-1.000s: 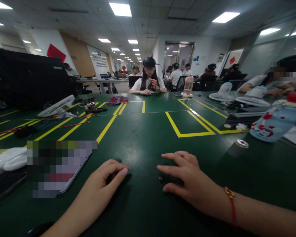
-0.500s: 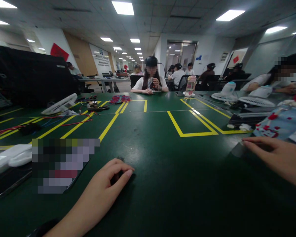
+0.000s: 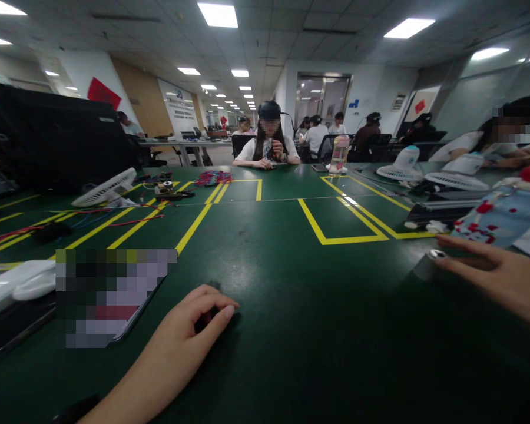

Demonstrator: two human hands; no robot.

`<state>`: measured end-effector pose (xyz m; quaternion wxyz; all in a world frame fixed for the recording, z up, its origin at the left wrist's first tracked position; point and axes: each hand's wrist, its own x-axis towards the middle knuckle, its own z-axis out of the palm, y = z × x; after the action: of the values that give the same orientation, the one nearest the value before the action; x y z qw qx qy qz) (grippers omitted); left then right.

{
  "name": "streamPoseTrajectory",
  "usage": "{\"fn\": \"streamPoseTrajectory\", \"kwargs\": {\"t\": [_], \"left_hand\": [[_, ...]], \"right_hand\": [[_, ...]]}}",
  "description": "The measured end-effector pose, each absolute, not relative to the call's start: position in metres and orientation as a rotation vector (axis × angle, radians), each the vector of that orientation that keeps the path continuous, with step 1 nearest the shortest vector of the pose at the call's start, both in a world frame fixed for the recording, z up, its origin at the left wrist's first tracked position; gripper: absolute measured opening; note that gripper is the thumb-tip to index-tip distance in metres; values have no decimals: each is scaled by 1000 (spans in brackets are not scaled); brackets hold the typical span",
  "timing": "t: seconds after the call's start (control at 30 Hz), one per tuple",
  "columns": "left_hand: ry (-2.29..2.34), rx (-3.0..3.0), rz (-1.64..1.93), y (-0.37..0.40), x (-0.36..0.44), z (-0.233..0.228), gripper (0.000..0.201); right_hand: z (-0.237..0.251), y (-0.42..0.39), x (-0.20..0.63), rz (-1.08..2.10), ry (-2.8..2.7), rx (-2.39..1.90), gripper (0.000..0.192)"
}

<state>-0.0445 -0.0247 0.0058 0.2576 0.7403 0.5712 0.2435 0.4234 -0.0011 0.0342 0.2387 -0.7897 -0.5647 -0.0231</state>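
Observation:
My left hand (image 3: 183, 335) rests on the green table (image 3: 265, 253) near the front edge. Its thumb and index finger curl around a small dark object (image 3: 203, 321), mostly hidden. My right hand (image 3: 499, 277) lies far to the right with its fingers stretched out flat. Its fingertips touch a small dark cylinder with a silver top (image 3: 428, 265), and the fingers do not close on it.
A phone (image 3: 115, 294) lies left of my left hand beside a white object (image 3: 17, 282). Coloured wires (image 3: 128, 221) and a white fan (image 3: 103, 188) lie further left. A blue pouch with red spots (image 3: 499, 221) sits at right. A person (image 3: 267, 147) sits across the table.
My right hand has left the spot beside my left hand and swung far right to the silver-topped cylinder. My left hand has stayed put.

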Motion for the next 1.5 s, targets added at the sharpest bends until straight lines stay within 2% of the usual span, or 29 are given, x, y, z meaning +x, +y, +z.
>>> {"fn": "streamPoseTrajectory", "kwargs": {"t": [0.1,0.17,0.27,0.33,0.47,0.57,0.67,0.8,0.87,1.07,1.23,1.4,1.5], "left_hand": [[1538,2002,651,-25,-45,4,26],[1527,2010,654,-24,-45,3,25],[1508,2025,657,-22,-44,1,25],[1496,2031,660,-21,-44,1,24],[1510,2047,655,-21,-46,0,24],[1521,2059,650,-22,-47,-2,23],[1520,2062,675,-24,-43,1,22],[1456,2128,793,-24,-18,16,19],[1374,2195,837,-22,0,26,20],[1221,2192,908,-10,24,42,13],[1293,2117,839,-10,14,26,12],[1305,2245,642,-8,20,0,10],[1300,2213,654,-7,16,2,14]], "right_hand": [[26,-4,421,83,-1579,-2271,65],[20,-5,414,27,-1637,-2225,62],[12,-6,385,-131,-1819,-1895,55],[9,-8,350,-120,-1993,-1601,51],[11,-16,266,242,-2288,-1134,51],[12,-21,225,450,-2361,-975,50],[5,-22,215,566,-2331,-973,53],[-7,-21,221,686,-2169,-1093,76],[-10,-20,222,757,-2127,-1141,79],[-7,-20,221,765,-2115,-1150,69],[-3,-22,227,638,-2136,-1150,42],[-5,-22,226,585,-2129,-1154,42],[-3,-21,235,528,-2082,-1180,51]]}}
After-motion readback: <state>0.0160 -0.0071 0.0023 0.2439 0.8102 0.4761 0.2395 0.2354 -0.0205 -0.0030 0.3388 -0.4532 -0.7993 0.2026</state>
